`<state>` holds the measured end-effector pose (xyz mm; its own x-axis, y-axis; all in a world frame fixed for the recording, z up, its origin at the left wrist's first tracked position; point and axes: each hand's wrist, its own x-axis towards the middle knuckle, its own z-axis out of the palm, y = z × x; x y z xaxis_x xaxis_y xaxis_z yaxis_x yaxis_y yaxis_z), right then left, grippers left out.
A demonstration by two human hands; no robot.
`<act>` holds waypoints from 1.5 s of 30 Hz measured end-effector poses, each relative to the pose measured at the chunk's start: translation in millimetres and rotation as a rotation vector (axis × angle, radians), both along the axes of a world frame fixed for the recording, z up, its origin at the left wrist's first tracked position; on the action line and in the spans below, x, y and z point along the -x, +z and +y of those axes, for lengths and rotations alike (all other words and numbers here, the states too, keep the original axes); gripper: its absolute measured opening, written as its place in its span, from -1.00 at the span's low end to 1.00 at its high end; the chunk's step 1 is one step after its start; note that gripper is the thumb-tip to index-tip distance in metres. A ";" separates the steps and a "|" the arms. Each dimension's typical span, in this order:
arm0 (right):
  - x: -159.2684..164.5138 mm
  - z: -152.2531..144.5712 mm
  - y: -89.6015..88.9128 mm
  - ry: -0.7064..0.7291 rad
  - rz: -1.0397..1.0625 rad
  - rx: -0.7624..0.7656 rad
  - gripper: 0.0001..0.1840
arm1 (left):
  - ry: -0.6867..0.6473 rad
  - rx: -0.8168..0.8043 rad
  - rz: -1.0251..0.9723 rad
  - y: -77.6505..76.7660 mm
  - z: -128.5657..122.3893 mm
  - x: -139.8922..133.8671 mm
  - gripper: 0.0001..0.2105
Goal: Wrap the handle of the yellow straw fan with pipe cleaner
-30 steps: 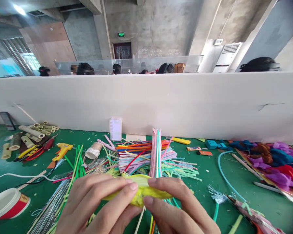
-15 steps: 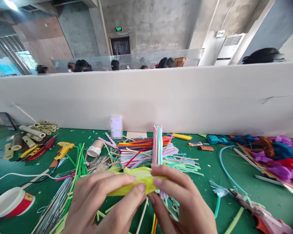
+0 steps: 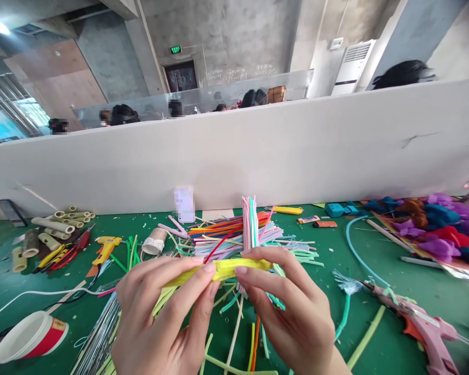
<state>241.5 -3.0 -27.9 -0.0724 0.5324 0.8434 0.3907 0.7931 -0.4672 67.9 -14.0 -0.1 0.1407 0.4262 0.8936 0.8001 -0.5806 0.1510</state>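
A soft yellow strip [image 3: 224, 269], its exact kind unclear, is held level in front of me, just above the table. My left hand [image 3: 162, 315] pinches its left part between thumb and fingers. At the other end, my right hand [image 3: 295, 304] grips it with the index finger along the top and the thumb below. Both hands cover parts of the strip. Behind it lies a pile of coloured pipe cleaners [image 3: 214, 229], with an upright bundle of pink and mint pipe cleaners [image 3: 250, 224]. Loose yellow-green stems [image 3: 238, 367] lie below my hands.
At left are bamboo pieces [image 3: 54, 225], pliers [image 3: 50, 258], a yellow glue gun [image 3: 106, 250], a paper cup [image 3: 31, 338] and metal wires [image 3: 99, 328]. A pink glue gun [image 3: 418, 317] and purple, blue and red fuzzy pieces [image 3: 441, 234] lie right. A white partition [image 3: 234, 151] stands behind.
The yellow strip has been turned: its hollow, opened upper side showed before, and now a narrow, closed-looking edge faces me. Both hands have risen slightly with it. My view has tilted.
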 end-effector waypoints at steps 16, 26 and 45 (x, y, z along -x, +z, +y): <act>-8.6 5.1 -5.6 -0.186 0.616 0.402 -0.93 | 0.105 0.218 -0.220 -13.2 23.4 8.8 -0.33; -19.4 14.2 1.3 0.203 0.733 0.684 -0.74 | 0.267 0.537 -0.150 -17.0 32.5 34.7 -0.67; -0.2 1.0 2.7 0.383 0.099 0.742 -0.78 | -0.293 0.430 0.136 5.9 5.5 21.6 -0.80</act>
